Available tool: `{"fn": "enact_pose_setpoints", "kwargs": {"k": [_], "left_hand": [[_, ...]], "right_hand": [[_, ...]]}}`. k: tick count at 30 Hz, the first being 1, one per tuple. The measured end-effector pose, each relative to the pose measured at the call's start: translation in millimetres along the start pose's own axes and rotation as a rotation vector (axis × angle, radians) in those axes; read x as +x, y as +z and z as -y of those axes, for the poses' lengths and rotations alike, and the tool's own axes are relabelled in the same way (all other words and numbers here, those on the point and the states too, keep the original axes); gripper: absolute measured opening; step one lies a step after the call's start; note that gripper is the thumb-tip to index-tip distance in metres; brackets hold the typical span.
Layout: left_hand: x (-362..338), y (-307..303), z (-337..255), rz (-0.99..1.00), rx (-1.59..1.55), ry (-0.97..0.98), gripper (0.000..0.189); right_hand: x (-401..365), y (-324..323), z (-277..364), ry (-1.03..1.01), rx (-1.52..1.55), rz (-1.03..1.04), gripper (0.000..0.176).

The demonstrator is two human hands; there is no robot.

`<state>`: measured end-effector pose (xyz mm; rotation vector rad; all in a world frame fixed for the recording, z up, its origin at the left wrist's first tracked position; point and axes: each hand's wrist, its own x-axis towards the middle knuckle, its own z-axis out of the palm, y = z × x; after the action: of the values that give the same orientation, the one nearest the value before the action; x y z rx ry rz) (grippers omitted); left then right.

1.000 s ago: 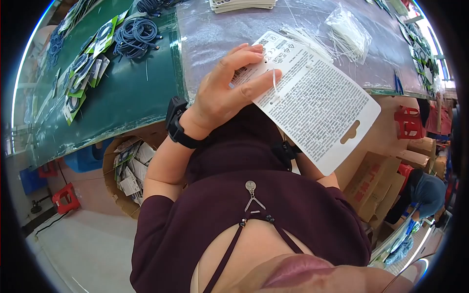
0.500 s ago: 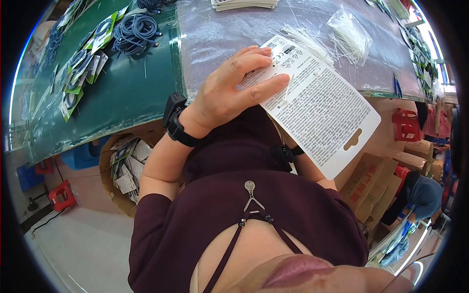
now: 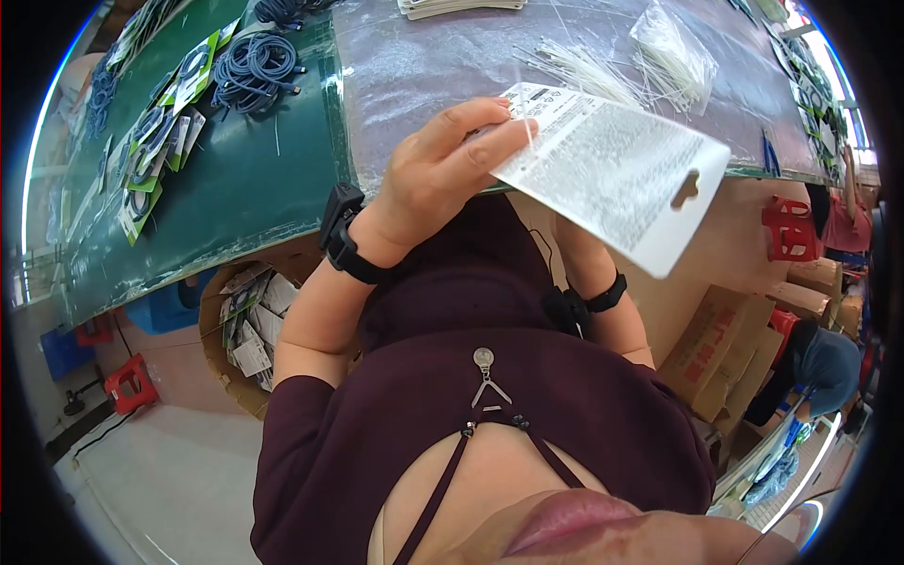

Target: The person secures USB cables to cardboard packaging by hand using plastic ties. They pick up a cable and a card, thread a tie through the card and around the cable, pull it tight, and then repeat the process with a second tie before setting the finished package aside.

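My left hand (image 3: pixel 447 165) is closed on the near-left end of a white printed card (image 3: pixel 626 165), with thumb and forefinger at that end. Small print covers the card's visible face, and a hanging slot is cut in its other end. A thin white tie (image 3: pixel 525 118) stands up beside the fingertips. Behind the card, my right hand (image 3: pixel 572 235) shows only in part; its fingers are hidden. Loose white ties (image 3: pixel 584 71) lie on the table beyond the card, beside a clear bag of ties (image 3: pixel 673 56).
On the green table (image 3: pixel 254 179) at the left are coiled blue cables (image 3: pixel 254 71) and carded cables (image 3: pixel 160 141). A card stack (image 3: pixel 461 8) lies at the far edge. Below are a carton of cards (image 3: pixel 221 348), a brown box (image 3: pixel 711 344) and a red stool (image 3: pixel 789 229).
The card has tilted, its slotted end rising away from my body. My right forearm has come further into view beneath it. My left hand has shifted slightly left.
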<state>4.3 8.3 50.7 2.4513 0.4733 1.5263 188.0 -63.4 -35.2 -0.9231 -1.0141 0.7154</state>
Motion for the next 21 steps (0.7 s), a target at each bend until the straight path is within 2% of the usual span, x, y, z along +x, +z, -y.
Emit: {"fn": "enact_pose_setpoints", "kwargs": {"k": [2,3,6,7,10,11,14,19,21], "left_hand": [[0,2,-3,-0.015,-0.075,-0.118,0.035],[-1,3,-6,-0.005,-0.082,-0.116,0.035],[-6,5,-16,-0.015,-0.179,-0.636,0.024],[-7,7,-15,-0.009,-0.179,-0.637,0.024],[-10,13,-9,-0.169,-0.573,-0.842,0.019],[-10,14,-9,-0.166,-0.573,-0.843,0.019],[-9,20,-9,-0.296,-0.843,-0.843,0.02],[-9,23,-10,-0.348,-0.902,-0.89,0.024],[-11,22,-8,-0.296,-0.843,-0.846,0.024]], "right_hand": [[17,22,27,-0.281,-0.179,0.049,0.039],[24,26,34,-0.279,-0.18,0.038,0.039],[43,35,45,-0.32,0.095,0.124,0.033],[44,36,48,-0.319,0.096,0.118,0.033],[47,40,56,-0.42,-0.269,0.056,0.017],[48,41,58,-0.419,-0.269,0.054,0.017],[52,41,63,-0.446,-0.311,0.104,0.016],[58,51,63,-0.515,-0.46,0.131,0.014],[65,52,54,-0.671,-0.576,0.192,0.013]]}}
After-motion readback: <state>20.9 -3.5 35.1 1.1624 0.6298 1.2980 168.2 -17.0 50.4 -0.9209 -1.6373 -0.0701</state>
